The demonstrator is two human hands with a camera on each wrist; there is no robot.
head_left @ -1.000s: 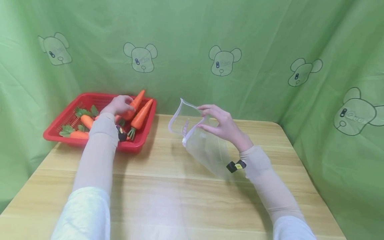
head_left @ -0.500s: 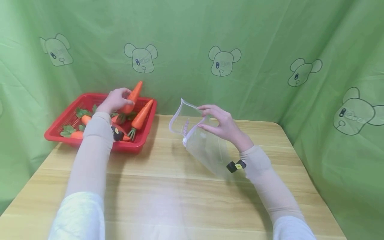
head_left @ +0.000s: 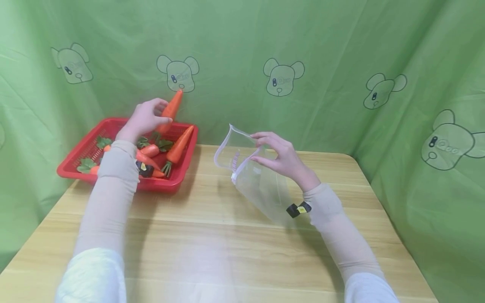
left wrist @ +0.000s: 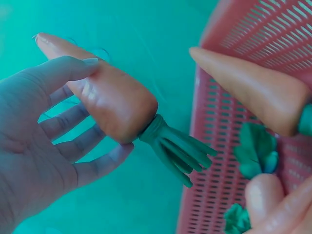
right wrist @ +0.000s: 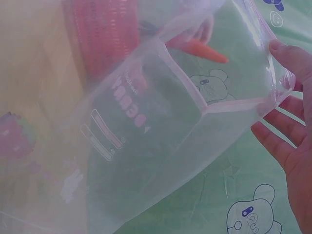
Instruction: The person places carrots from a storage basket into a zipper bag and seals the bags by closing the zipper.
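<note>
My left hand [head_left: 145,118] grips an orange carrot [head_left: 172,107] above the back of a red basket [head_left: 185,164]. In the left wrist view the thumb lies over the carrot [left wrist: 122,100], with the fingers behind it and its green stem stub pointing away from the palm. My right hand [head_left: 282,158] pinches the rim of a clear zip bag [head_left: 261,189], whose mouth gapes toward the basket. Seen from the right wrist, pink print shows through the bag [right wrist: 161,146], and the thumb and fingers hold its edge.
Several carrots lie in the basket, one carrot [head_left: 179,145] leaning on its right side with the tip over the rim. The wooden table [head_left: 197,248] carries basket and bag. A green curtain [head_left: 235,50] hangs close behind.
My left hand has lifted the carrot up out of the basket, uncovering other carrots beneath. The right hand and the bag have hardly moved.
</note>
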